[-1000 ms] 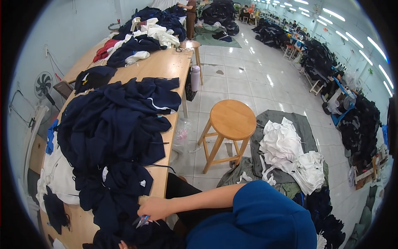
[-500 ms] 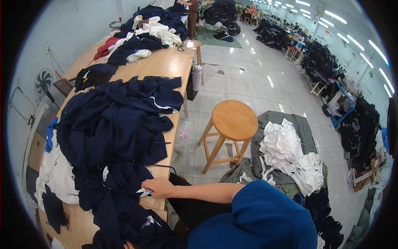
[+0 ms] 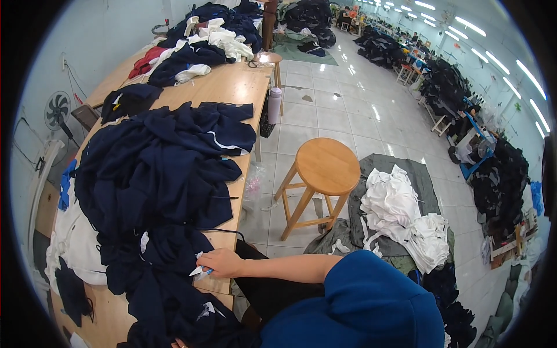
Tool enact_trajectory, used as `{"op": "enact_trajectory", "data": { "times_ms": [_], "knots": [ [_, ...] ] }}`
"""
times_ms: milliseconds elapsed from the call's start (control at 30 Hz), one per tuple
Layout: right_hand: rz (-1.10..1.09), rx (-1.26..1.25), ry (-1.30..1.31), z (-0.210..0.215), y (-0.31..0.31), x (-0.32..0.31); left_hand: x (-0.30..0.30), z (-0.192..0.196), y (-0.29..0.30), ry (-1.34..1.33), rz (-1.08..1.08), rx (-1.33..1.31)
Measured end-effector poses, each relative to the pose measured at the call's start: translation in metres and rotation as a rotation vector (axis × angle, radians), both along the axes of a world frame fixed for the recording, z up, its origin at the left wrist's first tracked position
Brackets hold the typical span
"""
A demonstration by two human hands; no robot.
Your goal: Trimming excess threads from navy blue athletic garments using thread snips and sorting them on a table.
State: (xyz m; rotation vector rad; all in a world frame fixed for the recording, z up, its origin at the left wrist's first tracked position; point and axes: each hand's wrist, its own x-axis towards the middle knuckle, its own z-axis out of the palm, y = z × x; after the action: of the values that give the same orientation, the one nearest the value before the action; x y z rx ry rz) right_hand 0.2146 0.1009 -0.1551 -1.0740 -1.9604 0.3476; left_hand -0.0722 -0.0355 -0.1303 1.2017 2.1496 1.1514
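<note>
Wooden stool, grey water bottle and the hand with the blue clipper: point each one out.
wooden stool (image 3: 326, 165), head view, middle of the round seat.
grey water bottle (image 3: 274, 106), head view, its body.
right hand (image 3: 220, 262), head view, back of the hand on navy garments.

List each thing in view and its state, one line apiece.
Right hand: resting on navy garments, gripping a small blue-handled tool.
Left hand: barely visible at lower edge.
Navy garments: heaped, unfolded.
Wooden stool: upright, unoccupied.
White cloth pile: crumpled on floor.
Bottle: upright.

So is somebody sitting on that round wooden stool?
No, the wooden stool stands empty on the tiled floor, beside the table, with nobody on its seat.
</note>
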Motion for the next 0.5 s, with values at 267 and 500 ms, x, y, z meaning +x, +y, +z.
{"op": "enact_trajectory", "data": {
  "times_ms": [267, 500],
  "knots": [
    [0.003, 0.006, -0.011, 0.0, 0.001, 0.001, 0.006, 0.005, 0.002, -0.044, 0.029, 0.028],
    [-0.003, -0.004, -0.029, -0.002, 0.001, -0.001, -0.004, -0.01, -0.001, 0.06, -0.03, 0.072]
  ]
}}
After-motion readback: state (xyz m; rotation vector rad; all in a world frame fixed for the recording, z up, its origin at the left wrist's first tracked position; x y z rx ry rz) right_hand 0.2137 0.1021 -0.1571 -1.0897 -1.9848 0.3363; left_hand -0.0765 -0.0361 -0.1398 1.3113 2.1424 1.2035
